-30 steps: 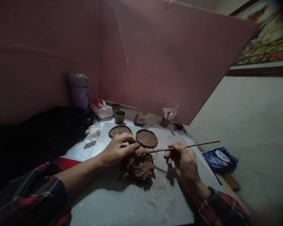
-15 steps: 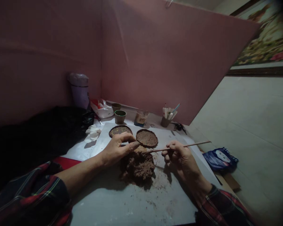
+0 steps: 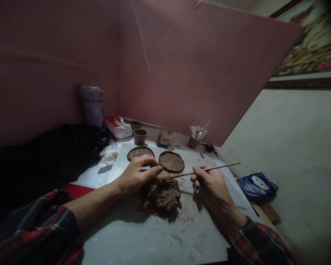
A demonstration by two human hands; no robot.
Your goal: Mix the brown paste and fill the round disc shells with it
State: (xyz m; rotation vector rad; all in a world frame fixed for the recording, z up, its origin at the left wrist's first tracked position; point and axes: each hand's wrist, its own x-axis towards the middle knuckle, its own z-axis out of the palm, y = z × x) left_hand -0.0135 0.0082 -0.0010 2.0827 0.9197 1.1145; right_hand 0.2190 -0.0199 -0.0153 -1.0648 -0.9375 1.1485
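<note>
My right hand [image 3: 208,180] pinches a thin brown stick [image 3: 223,165] between thumb and fingers. The stick slants down to the left, its tip at the back edge of a rough brown clump [image 3: 165,195], which looks like soil or clay. Behind that clump, my left hand [image 3: 140,173] curls with thumb and fingertips together at the edge of a tan surface; whatever lies between them is hidden. Two flat round brown pieces with raised rims lie beyond the hands: a plain disc [image 3: 171,162] and a yellow-speckled disc [image 3: 140,152]. Brown crumbs surround the clump.
Along the back stand a green-rimmed cup [image 3: 140,137], a clear tub [image 3: 164,138] and a cup of tools [image 3: 193,142]. Crumpled tissue [image 3: 108,156] and a black bag [image 3: 57,158] lie left. A blue pouch [image 3: 257,187] sits right, and a pink panel [image 3: 182,73] rises behind.
My right hand has shifted slightly, and the stick has slid to the left, its tip further over the clump. The left hand keeps its place.
</note>
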